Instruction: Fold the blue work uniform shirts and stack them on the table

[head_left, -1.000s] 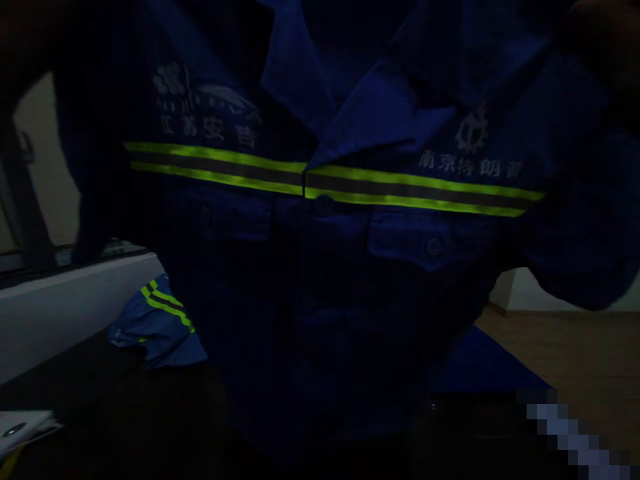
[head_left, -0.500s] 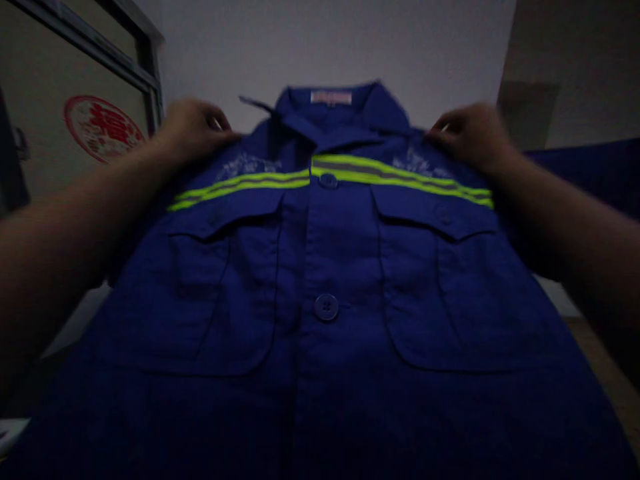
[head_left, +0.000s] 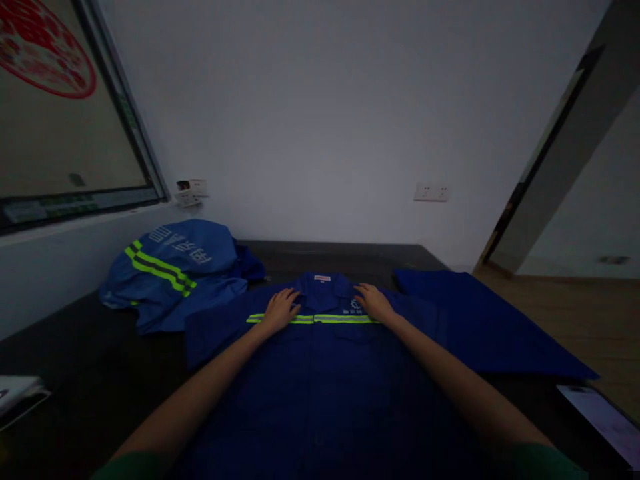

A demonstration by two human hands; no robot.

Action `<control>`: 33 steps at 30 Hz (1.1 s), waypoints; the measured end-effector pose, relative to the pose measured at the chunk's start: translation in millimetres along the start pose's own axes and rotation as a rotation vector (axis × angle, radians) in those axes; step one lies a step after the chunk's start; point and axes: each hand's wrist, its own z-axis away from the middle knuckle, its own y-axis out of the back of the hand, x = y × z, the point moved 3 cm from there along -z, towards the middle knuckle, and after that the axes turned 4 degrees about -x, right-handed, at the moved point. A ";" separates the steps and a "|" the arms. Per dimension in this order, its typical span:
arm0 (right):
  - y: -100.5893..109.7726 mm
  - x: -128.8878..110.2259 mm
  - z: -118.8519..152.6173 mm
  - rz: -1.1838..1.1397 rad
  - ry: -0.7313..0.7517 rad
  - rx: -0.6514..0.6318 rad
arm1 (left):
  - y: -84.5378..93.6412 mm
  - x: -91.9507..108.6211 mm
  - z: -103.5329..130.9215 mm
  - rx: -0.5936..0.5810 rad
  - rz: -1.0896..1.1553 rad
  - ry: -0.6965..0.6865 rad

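Observation:
A dark blue work jacket (head_left: 320,373) lies front side up on the dark table (head_left: 400,255), its collar toward the wall and a yellow-green reflective stripe across the chest. My left hand (head_left: 281,309) rests flat on the jacket beside the collar, fingers spread. On the other side of the collar, my right hand (head_left: 374,303) lies on the cloth near a white logo, its fingers apart. Neither hand grips the fabric. The jacket's lower part is dark and hard to make out.
A crumpled blue garment (head_left: 175,267) with a reflective stripe is at the left. Flat blue cloth (head_left: 490,320) lies at the right, near a phone-like device (head_left: 600,420). A white object with a cable (head_left: 20,393) sits at the left edge. Behind stands a wall (head_left: 320,133).
The jacket has come down from in front of my face to lie on the table. Both hands have let go of its shoulders and opened on the cloth. The view now takes in more of the surroundings.

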 end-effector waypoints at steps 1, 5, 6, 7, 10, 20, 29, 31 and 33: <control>-13.1 -1.5 0.0 -0.024 0.024 -0.028 | -12.0 -0.6 1.6 -0.033 0.010 -0.016; -42.7 1.9 2.8 -0.083 0.074 -0.110 | -31.3 -4.3 2.5 -0.141 0.032 -0.023; -45.4 3.7 3.3 -0.086 0.079 -0.115 | -31.7 -4.4 2.3 -0.161 0.030 -0.014; -47.1 5.2 3.9 -0.088 0.083 -0.118 | -31.6 -3.8 2.4 -0.177 0.025 -0.002; -50.0 8.3 9.9 -0.091 0.090 -0.123 | -31.5 0.5 8.0 -0.201 0.024 0.021; -29.4 11.5 22.5 -0.265 0.024 0.070 | -19.3 0.8 -9.6 -0.020 0.173 -0.034; -45.0 -23.1 -37.0 -0.150 -0.054 -0.118 | -42.2 7.3 -63.8 -0.164 0.095 -0.016; -49.7 -22.3 -39.4 -0.147 -0.063 -0.105 | -45.2 6.3 -66.0 -0.169 0.087 0.028; -51.5 -22.6 -40.2 -0.157 -0.065 -0.104 | -46.7 5.9 -68.1 -0.172 0.078 0.067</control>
